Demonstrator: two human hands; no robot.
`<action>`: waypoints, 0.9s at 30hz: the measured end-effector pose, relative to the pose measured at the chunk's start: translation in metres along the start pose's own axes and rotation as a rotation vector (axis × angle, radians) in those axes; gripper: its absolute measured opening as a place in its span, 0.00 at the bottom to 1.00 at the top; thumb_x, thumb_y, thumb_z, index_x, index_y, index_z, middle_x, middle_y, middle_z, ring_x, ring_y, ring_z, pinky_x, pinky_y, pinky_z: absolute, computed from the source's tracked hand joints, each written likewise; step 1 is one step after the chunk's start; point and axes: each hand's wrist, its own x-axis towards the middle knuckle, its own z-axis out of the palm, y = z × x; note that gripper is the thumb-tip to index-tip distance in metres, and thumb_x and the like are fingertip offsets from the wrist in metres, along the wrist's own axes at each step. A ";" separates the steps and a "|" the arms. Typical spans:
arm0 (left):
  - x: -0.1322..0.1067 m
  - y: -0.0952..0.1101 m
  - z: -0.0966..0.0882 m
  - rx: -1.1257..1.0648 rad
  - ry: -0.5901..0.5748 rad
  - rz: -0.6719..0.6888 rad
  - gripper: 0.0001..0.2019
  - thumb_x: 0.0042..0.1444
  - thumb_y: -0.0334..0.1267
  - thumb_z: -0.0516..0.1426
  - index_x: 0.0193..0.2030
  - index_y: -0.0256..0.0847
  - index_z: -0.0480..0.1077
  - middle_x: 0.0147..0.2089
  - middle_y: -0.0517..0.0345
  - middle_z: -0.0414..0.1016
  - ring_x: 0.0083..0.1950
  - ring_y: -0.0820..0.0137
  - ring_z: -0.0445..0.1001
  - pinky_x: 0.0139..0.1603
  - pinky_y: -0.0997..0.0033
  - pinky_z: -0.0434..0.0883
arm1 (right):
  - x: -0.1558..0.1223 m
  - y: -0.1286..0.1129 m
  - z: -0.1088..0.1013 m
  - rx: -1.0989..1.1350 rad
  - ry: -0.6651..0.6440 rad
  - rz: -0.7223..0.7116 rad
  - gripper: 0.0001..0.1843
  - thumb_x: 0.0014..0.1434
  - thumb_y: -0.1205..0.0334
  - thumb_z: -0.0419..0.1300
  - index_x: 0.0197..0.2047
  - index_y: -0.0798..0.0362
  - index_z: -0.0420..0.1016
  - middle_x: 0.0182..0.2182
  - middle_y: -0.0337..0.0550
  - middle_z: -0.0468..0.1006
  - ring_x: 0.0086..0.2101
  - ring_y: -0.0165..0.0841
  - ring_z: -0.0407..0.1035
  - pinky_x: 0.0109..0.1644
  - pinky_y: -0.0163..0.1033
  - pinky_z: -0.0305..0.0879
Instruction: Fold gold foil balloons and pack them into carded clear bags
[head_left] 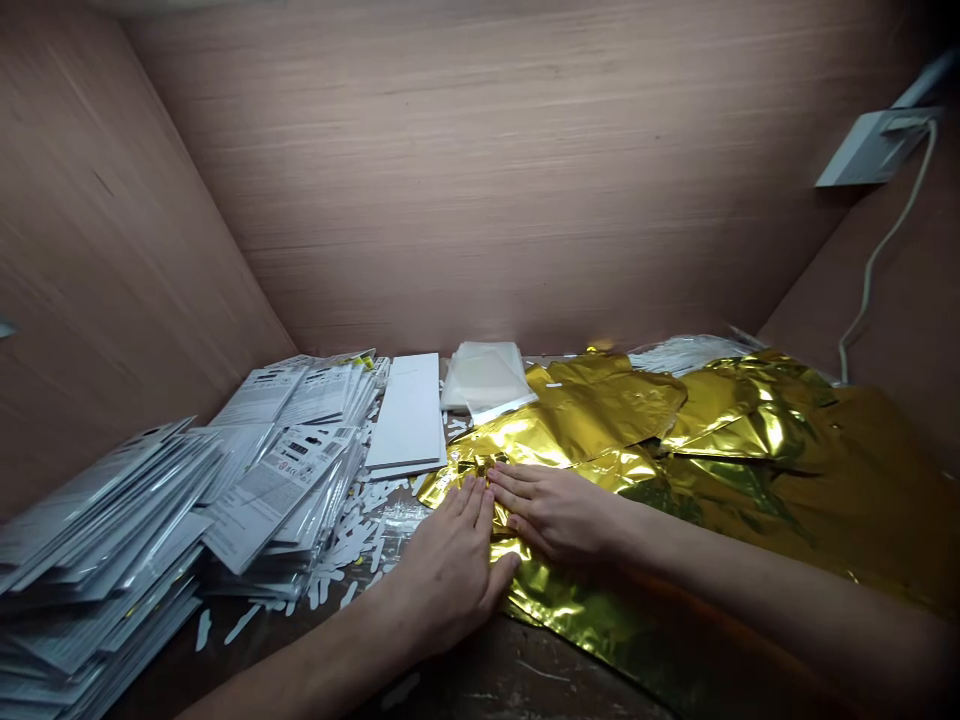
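Shiny gold foil sheets [600,415] lie creased over the middle and right of the table. My left hand [457,565] rests flat on the foil's left end, its fingers stretched forward and its thumb apart. From the right, my right hand [559,510] lies flat on the same foil, fingers straight and pointing left. The fingertips of both hands come close together there. What lies under the palms is hidden.
Stacks of packaged cards in clear sleeves [274,480] fill the left side. Beside them are a white board [406,412], clear plastic bags [487,378] and scattered white paper strips [352,540]. Wooden panels [480,180] enclose the table; a white cable [874,260] hangs at right.
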 end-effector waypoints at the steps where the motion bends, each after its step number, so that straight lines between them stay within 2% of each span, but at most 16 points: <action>1: -0.001 0.001 0.002 0.008 -0.024 0.012 0.37 0.73 0.55 0.41 0.75 0.23 0.54 0.78 0.33 0.49 0.80 0.51 0.46 0.79 0.51 0.47 | 0.001 -0.001 -0.002 0.031 0.011 0.031 0.26 0.74 0.62 0.48 0.68 0.66 0.68 0.67 0.61 0.67 0.69 0.46 0.58 0.74 0.51 0.51; 2: -0.002 0.001 0.003 0.011 -0.040 0.012 0.38 0.73 0.55 0.41 0.75 0.22 0.53 0.78 0.32 0.48 0.80 0.50 0.45 0.79 0.51 0.47 | 0.003 -0.002 -0.005 0.068 0.034 0.118 0.23 0.73 0.62 0.49 0.64 0.61 0.73 0.63 0.57 0.73 0.65 0.45 0.63 0.72 0.50 0.55; 4: -0.004 0.001 0.004 0.013 -0.064 0.015 0.38 0.73 0.55 0.40 0.76 0.21 0.51 0.78 0.31 0.46 0.80 0.50 0.44 0.79 0.52 0.47 | 0.009 -0.004 -0.007 0.126 0.108 0.409 0.18 0.72 0.64 0.49 0.53 0.56 0.79 0.52 0.52 0.81 0.55 0.42 0.71 0.64 0.47 0.62; 6: -0.005 0.002 0.004 0.010 -0.073 0.015 0.39 0.73 0.55 0.40 0.76 0.19 0.50 0.78 0.29 0.44 0.80 0.49 0.42 0.79 0.52 0.46 | 0.017 -0.006 -0.007 0.153 0.176 0.679 0.16 0.71 0.65 0.49 0.48 0.57 0.78 0.44 0.54 0.81 0.46 0.41 0.73 0.54 0.44 0.65; 7: -0.006 0.002 0.004 0.003 -0.077 0.017 0.40 0.73 0.56 0.40 0.76 0.19 0.49 0.78 0.29 0.43 0.80 0.49 0.41 0.79 0.51 0.46 | 0.022 -0.006 -0.007 0.164 0.184 0.753 0.14 0.70 0.64 0.51 0.48 0.59 0.77 0.42 0.55 0.81 0.43 0.41 0.73 0.49 0.42 0.65; 9: -0.006 0.004 0.004 -0.026 -0.087 0.008 0.41 0.72 0.58 0.40 0.76 0.20 0.48 0.78 0.30 0.40 0.80 0.49 0.39 0.79 0.50 0.45 | 0.032 -0.002 -0.009 0.197 0.151 0.801 0.10 0.64 0.63 0.58 0.43 0.59 0.77 0.37 0.54 0.80 0.36 0.40 0.72 0.39 0.40 0.63; 11: -0.006 0.006 0.004 -0.059 -0.100 -0.038 0.42 0.71 0.59 0.41 0.77 0.21 0.47 0.79 0.30 0.38 0.80 0.48 0.37 0.79 0.49 0.45 | 0.044 0.005 -0.013 0.251 0.103 0.840 0.06 0.57 0.63 0.63 0.34 0.58 0.77 0.29 0.49 0.79 0.30 0.37 0.70 0.31 0.38 0.58; 14: -0.006 0.011 0.006 -0.102 -0.093 -0.115 0.45 0.70 0.60 0.41 0.77 0.18 0.45 0.79 0.28 0.37 0.80 0.45 0.34 0.79 0.46 0.45 | 0.061 0.015 -0.024 0.334 0.076 0.870 0.06 0.51 0.65 0.66 0.25 0.55 0.74 0.22 0.44 0.75 0.27 0.35 0.69 0.28 0.37 0.55; 17: -0.007 0.013 0.009 -0.156 -0.079 -0.119 0.46 0.69 0.62 0.41 0.77 0.17 0.44 0.79 0.27 0.38 0.80 0.44 0.33 0.79 0.45 0.43 | 0.068 0.018 -0.029 0.403 0.155 0.858 0.03 0.49 0.66 0.67 0.29 0.54 0.76 0.28 0.42 0.79 0.32 0.35 0.71 0.32 0.35 0.57; 18: -0.008 0.014 0.010 -0.172 -0.078 -0.117 0.47 0.69 0.63 0.42 0.77 0.17 0.44 0.79 0.28 0.38 0.80 0.44 0.33 0.79 0.45 0.43 | 0.067 0.017 -0.029 0.432 0.180 0.858 0.06 0.48 0.66 0.67 0.32 0.53 0.77 0.29 0.42 0.79 0.33 0.35 0.71 0.33 0.35 0.58; 21: -0.008 0.014 0.010 -0.212 -0.066 -0.116 0.49 0.68 0.65 0.41 0.77 0.17 0.43 0.79 0.27 0.36 0.80 0.43 0.33 0.79 0.43 0.43 | 0.055 0.013 -0.021 0.578 0.192 0.897 0.12 0.43 0.64 0.70 0.33 0.54 0.76 0.23 0.38 0.75 0.28 0.34 0.69 0.29 0.35 0.57; 23: -0.005 0.010 0.005 -0.235 -0.054 -0.103 0.49 0.68 0.66 0.40 0.77 0.19 0.44 0.79 0.28 0.39 0.80 0.44 0.37 0.78 0.45 0.46 | 0.043 0.011 -0.015 0.707 0.195 0.920 0.10 0.44 0.62 0.68 0.27 0.53 0.71 0.18 0.35 0.68 0.23 0.32 0.65 0.26 0.35 0.56; 24: -0.003 0.005 0.001 -0.227 -0.038 -0.105 0.47 0.69 0.65 0.39 0.77 0.22 0.47 0.79 0.31 0.44 0.80 0.47 0.42 0.78 0.48 0.50 | 0.037 0.011 -0.013 0.769 0.209 0.920 0.11 0.46 0.60 0.67 0.25 0.52 0.67 0.17 0.33 0.65 0.21 0.30 0.63 0.25 0.35 0.55; 27: 0.008 -0.021 -0.017 -0.110 0.068 -0.217 0.33 0.74 0.55 0.39 0.75 0.36 0.56 0.77 0.44 0.57 0.78 0.59 0.54 0.75 0.59 0.58 | 0.023 0.015 -0.016 0.903 0.293 0.890 0.16 0.48 0.57 0.65 0.22 0.51 0.60 0.17 0.31 0.62 0.21 0.27 0.58 0.25 0.34 0.54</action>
